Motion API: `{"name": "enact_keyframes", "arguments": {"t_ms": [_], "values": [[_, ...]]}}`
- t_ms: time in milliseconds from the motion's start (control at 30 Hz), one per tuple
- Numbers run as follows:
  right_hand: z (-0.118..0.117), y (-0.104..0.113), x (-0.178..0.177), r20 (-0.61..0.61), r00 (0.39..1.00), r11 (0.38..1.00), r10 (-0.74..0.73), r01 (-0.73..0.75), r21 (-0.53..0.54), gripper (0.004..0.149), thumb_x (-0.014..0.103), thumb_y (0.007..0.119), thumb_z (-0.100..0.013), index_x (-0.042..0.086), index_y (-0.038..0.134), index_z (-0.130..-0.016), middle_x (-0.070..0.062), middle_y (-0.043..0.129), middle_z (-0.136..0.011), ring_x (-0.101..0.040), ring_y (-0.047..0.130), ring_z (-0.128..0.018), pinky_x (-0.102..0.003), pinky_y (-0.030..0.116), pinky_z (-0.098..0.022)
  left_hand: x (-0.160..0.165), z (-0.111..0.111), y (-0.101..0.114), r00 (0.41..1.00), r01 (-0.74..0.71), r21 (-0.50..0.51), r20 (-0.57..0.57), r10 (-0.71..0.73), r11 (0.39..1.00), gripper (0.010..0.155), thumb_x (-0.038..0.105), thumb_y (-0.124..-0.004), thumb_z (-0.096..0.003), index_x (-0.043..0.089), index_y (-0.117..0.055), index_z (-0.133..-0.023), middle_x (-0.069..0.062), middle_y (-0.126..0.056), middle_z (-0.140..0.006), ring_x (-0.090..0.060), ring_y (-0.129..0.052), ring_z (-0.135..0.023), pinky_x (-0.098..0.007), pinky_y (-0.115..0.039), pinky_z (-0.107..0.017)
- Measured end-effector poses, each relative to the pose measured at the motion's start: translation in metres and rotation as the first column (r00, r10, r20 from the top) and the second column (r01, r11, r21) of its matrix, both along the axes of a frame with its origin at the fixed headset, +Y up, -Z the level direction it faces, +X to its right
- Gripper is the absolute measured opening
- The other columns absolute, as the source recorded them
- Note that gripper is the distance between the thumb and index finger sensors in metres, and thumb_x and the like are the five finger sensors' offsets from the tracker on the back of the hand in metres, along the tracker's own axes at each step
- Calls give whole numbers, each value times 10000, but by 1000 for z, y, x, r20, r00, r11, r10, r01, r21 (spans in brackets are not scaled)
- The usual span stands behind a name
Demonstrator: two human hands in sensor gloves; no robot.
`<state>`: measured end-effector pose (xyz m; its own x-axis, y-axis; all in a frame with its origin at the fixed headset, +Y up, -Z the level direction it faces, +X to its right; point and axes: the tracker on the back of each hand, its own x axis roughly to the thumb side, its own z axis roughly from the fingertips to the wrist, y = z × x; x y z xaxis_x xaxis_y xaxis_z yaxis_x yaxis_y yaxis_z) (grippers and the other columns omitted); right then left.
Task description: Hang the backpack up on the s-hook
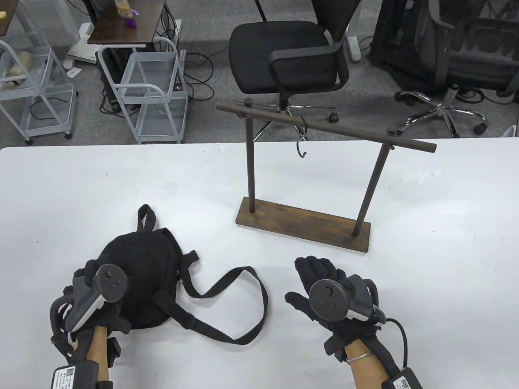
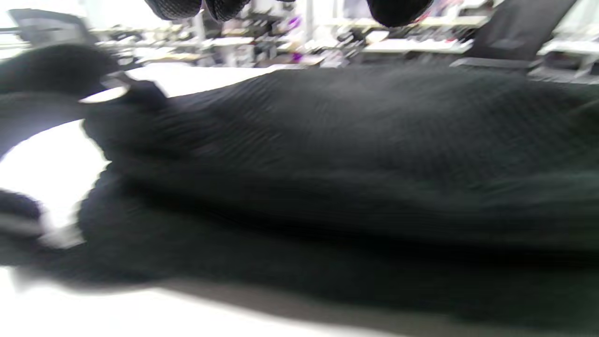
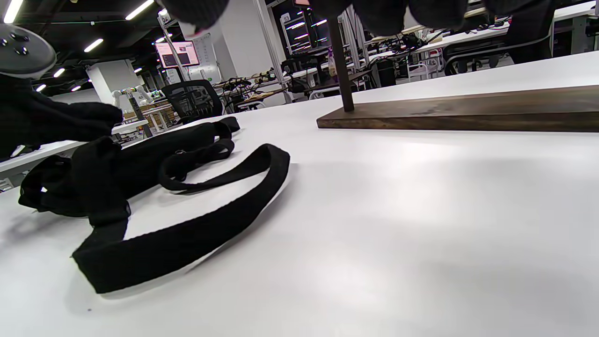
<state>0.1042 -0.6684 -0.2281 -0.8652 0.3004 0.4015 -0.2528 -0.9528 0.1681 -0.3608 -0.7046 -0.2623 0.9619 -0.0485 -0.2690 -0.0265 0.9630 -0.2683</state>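
Note:
A small black backpack lies flat on the white table at the front left. Its top loop points away from me, and a long shoulder strap curls out to the right. My left hand is at the backpack's lower left side. In the left wrist view its fingertips hang free above the backpack's fabric. My right hand lies open and flat on the table, right of the strap and holding nothing. A black s-hook hangs empty from the rail of a wooden rack.
The rack's wooden base stands just beyond my right hand, with two upright posts. In the right wrist view the base is close ahead and the strap lies to the left. Chairs and carts stand beyond the table's far edge.

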Motion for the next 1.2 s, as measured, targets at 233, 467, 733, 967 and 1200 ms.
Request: {"name": "enact_keyframes", "arguments": {"t_ms": [233, 467, 733, 967, 1200], "values": [[0, -1, -1, -1, 1000, 1000, 8, -8, -4, 805, 498, 590, -653, -95, 381, -1155, -400, 470, -1164, -659, 521, -991, -771, 518, -629, -29, 2, -17, 987, -47, -146, -157, 24, 988, 850, 516, -550, -619, -20, -185, -1169, -368, -300, -1211, -654, -459, -1074, -782, -466, -673], [0, -1, -1, 0, 1000, 1000, 12, -12, -10, 816, 497, 603, -648, -99, 368, -1155, -398, 471, -1163, -659, 526, -988, -768, 521, -630, -34, -2, -25, 965, -168, -332, -249, 86, 928, 927, 482, -624, -602, -110, -147, -1132, -300, -565, -1147, -382, -819, -884, -693, -625, -673], [-1, -2, -1, 3, 1000, 1000, 14, -14, -11, 812, 494, 607, -647, -98, 379, -1153, -395, 481, -1161, -658, 534, -985, -767, 524, -629, -37, -4, -14, 942, -248, -266, -290, 168, 931, 546, 317, -684, -620, 87, -529, -1091, -74, -788, -902, -289, -867, -716, -707, -599, -677], [-1, -2, -2, -2, 1000, 1000, -2, 2, -12, 804, 493, 603, -649, -95, 387, -1153, -393, 482, -1161, -643, 541, -993, -764, 526, -630, -29, 1, 14, 904, -379, 186, -135, 406, 906, 431, 231, -697, -605, 184, -599, -1022, -73, -745, -933, -372, -772, -858, -740, -552, -667], [3, 1, -9, -37, 992, 993, -118, 117, -25, 838, 507, 575, -656, -114, 312, -1155, -407, 420, -1167, -663, 491, -992, -763, 511, -637, 11, 9, 46, 845, -532, 402, 306, 438, 745, 420, 240, -700, -596, 244, -598, -1004, -43, -727, -948, -349, -748, -895, -722, -565, -681]]}}
